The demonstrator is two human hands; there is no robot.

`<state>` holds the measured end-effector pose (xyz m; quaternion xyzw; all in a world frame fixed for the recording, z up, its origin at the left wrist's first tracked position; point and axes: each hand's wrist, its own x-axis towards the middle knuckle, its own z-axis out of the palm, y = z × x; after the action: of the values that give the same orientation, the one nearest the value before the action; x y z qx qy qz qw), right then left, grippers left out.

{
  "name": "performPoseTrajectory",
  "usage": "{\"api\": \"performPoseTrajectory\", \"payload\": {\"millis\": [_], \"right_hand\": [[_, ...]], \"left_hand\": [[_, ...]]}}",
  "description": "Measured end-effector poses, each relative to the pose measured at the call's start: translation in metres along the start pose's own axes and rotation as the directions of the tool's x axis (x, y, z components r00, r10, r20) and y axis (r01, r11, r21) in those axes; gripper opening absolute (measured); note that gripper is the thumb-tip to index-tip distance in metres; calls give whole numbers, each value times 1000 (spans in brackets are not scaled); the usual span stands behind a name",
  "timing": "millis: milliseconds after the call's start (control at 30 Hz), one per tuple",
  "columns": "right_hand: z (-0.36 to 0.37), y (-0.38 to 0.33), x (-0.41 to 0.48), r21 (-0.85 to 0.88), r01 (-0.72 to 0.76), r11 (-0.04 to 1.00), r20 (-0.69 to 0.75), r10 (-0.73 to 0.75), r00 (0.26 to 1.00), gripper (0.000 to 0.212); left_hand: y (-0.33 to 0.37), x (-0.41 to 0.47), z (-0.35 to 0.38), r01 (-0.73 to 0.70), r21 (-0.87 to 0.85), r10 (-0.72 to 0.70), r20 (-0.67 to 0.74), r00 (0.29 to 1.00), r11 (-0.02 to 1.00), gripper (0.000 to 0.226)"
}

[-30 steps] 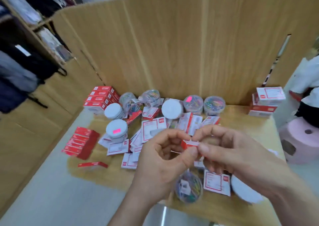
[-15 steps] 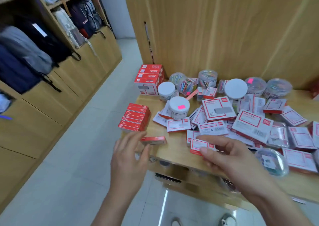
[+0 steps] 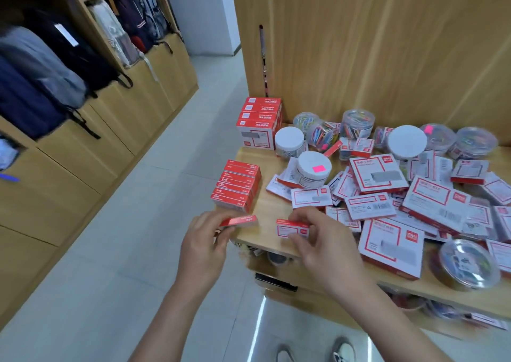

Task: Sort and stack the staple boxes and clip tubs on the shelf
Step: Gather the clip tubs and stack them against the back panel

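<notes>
My left hand grips a small red staple box at the front left corner of the wooden shelf. My right hand holds another small red-and-white staple box just to its right, low over the shelf. A neat stack of small red boxes stands behind the left hand. A taller stack of red boxes sits at the back left. Loose red-and-white staple boxes lie scattered across the shelf. White-lidded tubs and clear clip tubs stand behind them.
A tall wooden panel backs the shelf. Wooden cabinets with backpacks line the left across a tiled aisle. A lower shelf holds dark items. A clear tub lies at the front right. My shoes show below.
My view swung left and the two hands parted. My left hand closed on the lone red box at the shelf corner. My right hand carried its box leftward beside it.
</notes>
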<state>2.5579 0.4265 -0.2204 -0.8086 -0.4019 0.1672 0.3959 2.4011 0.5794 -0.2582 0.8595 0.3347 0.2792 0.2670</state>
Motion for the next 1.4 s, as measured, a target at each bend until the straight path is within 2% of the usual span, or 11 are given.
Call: {"api": "performPoseTrajectory", "payload": {"millis": [133, 233, 367, 433, 567, 733, 1000, 1167, 1267, 1333, 1400], "right_hand": [[23, -3, 12, -101, 88, 991, 25, -86, 996, 20], [31, -3, 16, -180, 144, 973, -2, -147, 989, 16], [41, 4, 18, -232, 216, 948, -72, -238, 969, 21], [44, 8, 18, -230, 244, 942, -103, -272, 957, 26], [42, 13, 13, -247, 263, 933, -144, -303, 942, 29], [36, 17, 12, -261, 264, 928, -157, -311, 937, 21], [35, 15, 12, -214, 303, 929, -146, -337, 930, 18], [25, 10, 5, -228, 293, 928, -130, -328, 936, 27], [-3, 1, 10, -209, 265, 941, -251, -313, 916, 29], [-28, -2, 27, -211, 205, 956, -314, -265, 912, 39], [-45, -3, 51, -253, 113, 961, -263, -181, 948, 54]], "left_hand": [[-3, 10, -1, 228, -125, -238, -63, 969, 965, 33], [0, 13, 2, 305, -188, -330, -124, 936, 934, 49], [17, 5, 12, 366, -189, -383, -59, 922, 911, 105], [30, 4, 22, 336, -168, -354, -87, 931, 927, 115], [36, 11, 38, 313, -133, -336, -213, 918, 940, 102], [27, 12, 40, 288, -97, -303, -250, 920, 953, 83], [28, 21, 39, 313, -83, -324, -237, 916, 946, 89], [29, 24, 39, 335, -82, -345, -244, 906, 939, 87], [32, 22, 32, 341, -132, -361, -193, 912, 931, 94], [35, 17, 24, 343, -169, -371, -179, 911, 924, 94], [41, 13, 15, 286, -163, -317, -215, 924, 944, 86]]}}
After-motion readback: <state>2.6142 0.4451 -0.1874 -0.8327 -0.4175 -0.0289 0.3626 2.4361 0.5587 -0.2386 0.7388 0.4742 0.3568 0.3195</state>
